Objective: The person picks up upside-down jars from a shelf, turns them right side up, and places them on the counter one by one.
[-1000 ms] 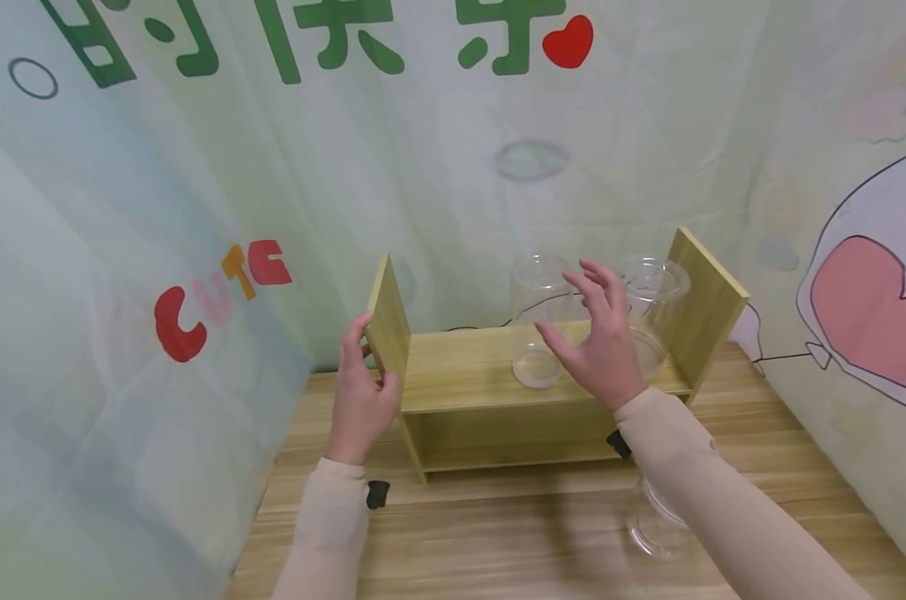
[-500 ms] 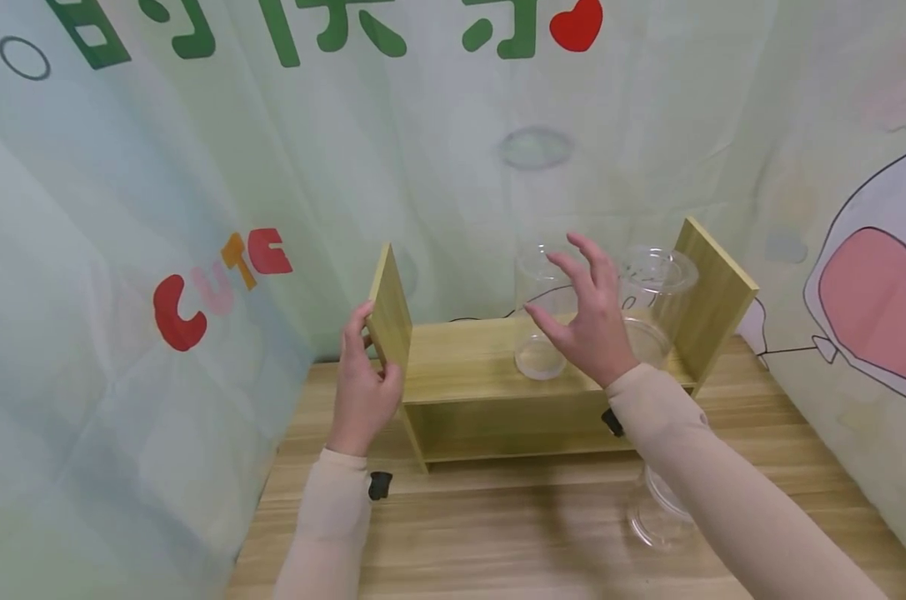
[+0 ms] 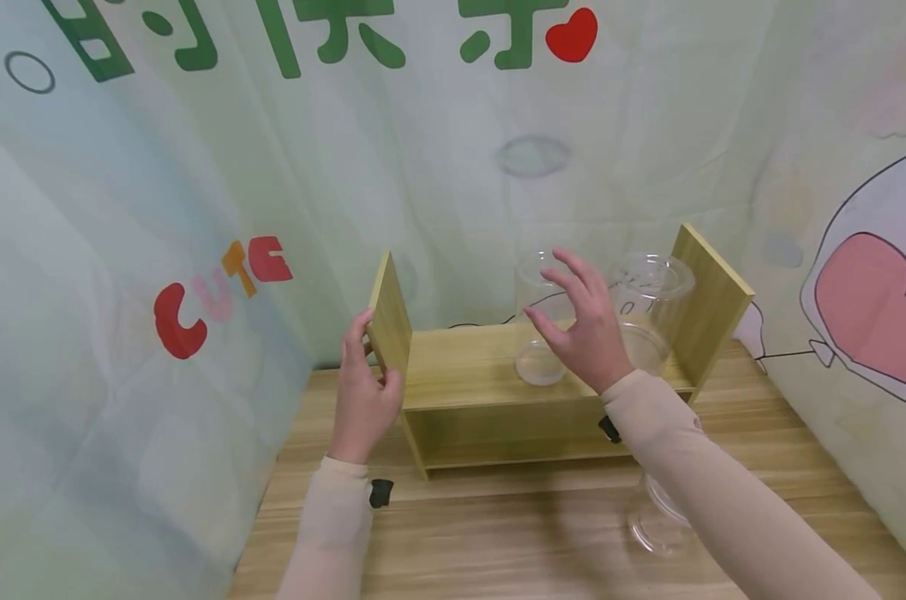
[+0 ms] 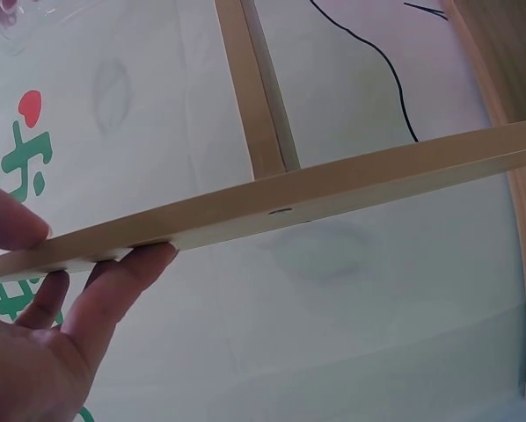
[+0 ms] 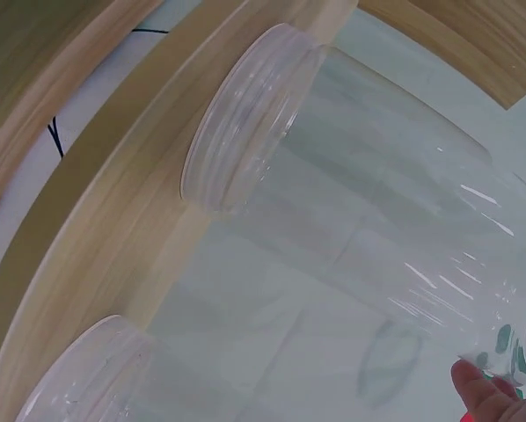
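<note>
A two-tier wooden shelf (image 3: 460,362) stands on the table, with two clear, empty-looking jars on its upper board. My left hand (image 3: 366,408) pinches the edge of the left side panel (image 3: 388,321), thumb on one face and fingers on the other, as the left wrist view shows. Between the narrower jar (image 3: 540,367) and the wider-rimmed jar (image 3: 663,287) hovers my right hand (image 3: 583,329), thumb and fingers spread apart. Its fingertips overlap the narrower jar in the head view; whether they touch it I cannot tell. One jar (image 5: 368,176) lies large across the right wrist view.
Another clear jar (image 3: 651,533) sits on the wood-grain table (image 3: 483,542) in front of the shelf, partly hidden by my right forearm. Printed cloth backdrops (image 3: 437,192) rise behind and on both sides. The shelf's right side panel (image 3: 711,312) stands beside the wider jar.
My right hand has shifted a little to the left, away from the wider jar and across the narrower one. The left hand keeps its grip; shelf and jars stay put.
</note>
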The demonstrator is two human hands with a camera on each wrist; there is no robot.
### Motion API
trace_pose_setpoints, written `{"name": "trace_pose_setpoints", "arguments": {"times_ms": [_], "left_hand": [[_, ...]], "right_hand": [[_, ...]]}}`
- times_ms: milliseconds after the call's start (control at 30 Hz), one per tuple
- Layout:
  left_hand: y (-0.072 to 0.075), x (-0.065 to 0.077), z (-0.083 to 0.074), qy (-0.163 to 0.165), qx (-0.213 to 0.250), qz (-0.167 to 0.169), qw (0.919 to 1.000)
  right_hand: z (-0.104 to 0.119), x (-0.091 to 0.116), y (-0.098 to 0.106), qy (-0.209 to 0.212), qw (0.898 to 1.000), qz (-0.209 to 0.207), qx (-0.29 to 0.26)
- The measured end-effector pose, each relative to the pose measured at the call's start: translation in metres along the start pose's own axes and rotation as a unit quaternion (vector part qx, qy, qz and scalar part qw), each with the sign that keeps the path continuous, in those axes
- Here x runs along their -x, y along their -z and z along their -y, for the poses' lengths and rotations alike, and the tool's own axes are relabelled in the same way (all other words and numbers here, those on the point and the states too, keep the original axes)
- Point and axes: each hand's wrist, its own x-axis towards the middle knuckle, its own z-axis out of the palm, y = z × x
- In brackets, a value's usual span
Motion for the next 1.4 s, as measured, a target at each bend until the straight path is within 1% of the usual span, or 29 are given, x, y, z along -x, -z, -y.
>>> {"name": "trace_pose_setpoints", "arguments": {"times_ms": [200, 467, 600, 667, 867, 967, 1200, 1400], "left_hand": [[0.0, 0.001, 0.0, 0.002, -0.004, 0.006, 1.0], [-0.001, 0.0, 0.001, 0.0, -0.003, -0.003, 1.0], [-0.001, 0.001, 0.0, 0.0, -0.004, -0.006, 1.0], [-0.001, 0.001, 0.0, -0.002, -0.006, -0.006, 1.0], [-0.003, 0.001, 0.0, -0.003, 0.003, -0.006, 1.0], [-0.002, 0.001, 0.0, -0.004, 0.007, -0.007, 0.9999], [-0.002, 0.001, 0.0, -0.006, 0.0, -0.009, 0.9999], [-0.002, 0.0, -0.001, -0.012, -0.003, -0.009, 0.9999]], "right_hand": [[0.0, 0.006, 0.003, -0.023, 1.0, -0.003, -0.01], [0.001, 0.007, 0.01, -0.04, 0.998, -0.032, -0.032], [0.005, 0.006, 0.015, -0.048, 0.997, -0.037, -0.043], [0.01, 0.005, 0.018, -0.056, 0.996, -0.044, -0.054], [0.037, -0.002, 0.031, -0.077, 0.99, -0.063, -0.104], [0.044, -0.003, 0.036, -0.086, 0.987, -0.068, -0.119], [0.048, 0.001, 0.042, -0.102, 0.982, -0.068, -0.145], [0.049, 0.006, 0.048, -0.128, 0.971, -0.08, -0.186]]}}
